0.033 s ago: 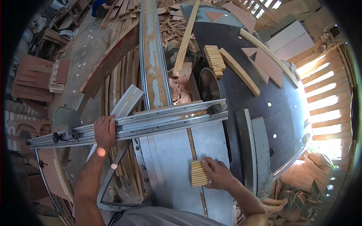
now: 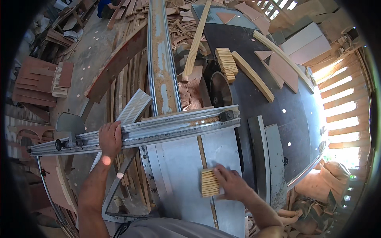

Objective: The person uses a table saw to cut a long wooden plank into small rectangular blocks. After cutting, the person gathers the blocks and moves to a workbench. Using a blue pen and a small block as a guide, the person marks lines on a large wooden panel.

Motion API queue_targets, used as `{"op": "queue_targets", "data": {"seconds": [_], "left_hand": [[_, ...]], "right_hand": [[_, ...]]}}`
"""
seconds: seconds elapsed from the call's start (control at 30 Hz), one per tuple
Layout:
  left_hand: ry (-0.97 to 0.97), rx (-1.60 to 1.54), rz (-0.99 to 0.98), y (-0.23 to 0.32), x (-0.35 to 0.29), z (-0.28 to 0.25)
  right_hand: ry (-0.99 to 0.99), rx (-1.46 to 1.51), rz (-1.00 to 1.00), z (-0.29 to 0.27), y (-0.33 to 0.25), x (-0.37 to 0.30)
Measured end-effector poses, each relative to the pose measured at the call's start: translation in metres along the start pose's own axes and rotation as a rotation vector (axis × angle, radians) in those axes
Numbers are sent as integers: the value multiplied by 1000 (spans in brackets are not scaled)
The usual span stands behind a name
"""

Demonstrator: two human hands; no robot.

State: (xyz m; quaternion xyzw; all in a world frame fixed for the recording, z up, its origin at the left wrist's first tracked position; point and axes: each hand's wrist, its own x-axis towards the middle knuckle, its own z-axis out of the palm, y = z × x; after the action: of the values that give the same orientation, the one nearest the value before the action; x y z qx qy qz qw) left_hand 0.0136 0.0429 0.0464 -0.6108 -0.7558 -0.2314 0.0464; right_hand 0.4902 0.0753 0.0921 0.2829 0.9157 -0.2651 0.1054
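My left hand (image 2: 110,139) is closed over the long aluminium crosscut fence (image 2: 170,131) of a sliding table saw. On the pale sliding table (image 2: 174,170), a short block of stacked, striped wood pieces (image 2: 209,183) lies across the slot. My right hand (image 2: 232,183) is at the block's right side, fingers extended and fingertips at its upper right edge; the thumb is apart from it. Beyond the fence's right end stands the round saw blade (image 2: 219,90), its motion unclear. A second striped wood block (image 2: 226,64) sits beside the blade.
Curved wood strips (image 2: 253,76) and thin triangular boards (image 2: 281,70) lie on the dark saw top (image 2: 299,115). A rip fence (image 2: 265,158) stands right of the sliding table. Wood scraps (image 2: 182,27) heap at the back. Far left, a person in blue (image 2: 104,8) is partly visible.
My right hand has shifted slightly to the right, its thumb away from the block. The block and my left hand stay in place.
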Motion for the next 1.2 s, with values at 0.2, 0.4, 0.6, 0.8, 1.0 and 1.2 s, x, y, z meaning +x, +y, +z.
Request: {"op": "queue_targets", "data": {"seconds": [0.2,0.4,0.6,0.8,1.0,1.2], "left_hand": [[23,10,-9,-7,-6,-10],[-15,-17,-23,-4,1,-1],[2,17,-17,-3,0,-4],[-17,23,-28,-4,2,-6],[-28,-8,-31,-10,2,-1],[-22,1,-39,-13,2,-3]], "right_hand": [[817,-54,364,-126,173,58],[815,-316,766,-137,339,126],[743,-292,916,-144,378,116],[827,-113,518,-229,282,253],[310,-344,747,-260,226,362],[164,-284,663,-243,251,382]]}}
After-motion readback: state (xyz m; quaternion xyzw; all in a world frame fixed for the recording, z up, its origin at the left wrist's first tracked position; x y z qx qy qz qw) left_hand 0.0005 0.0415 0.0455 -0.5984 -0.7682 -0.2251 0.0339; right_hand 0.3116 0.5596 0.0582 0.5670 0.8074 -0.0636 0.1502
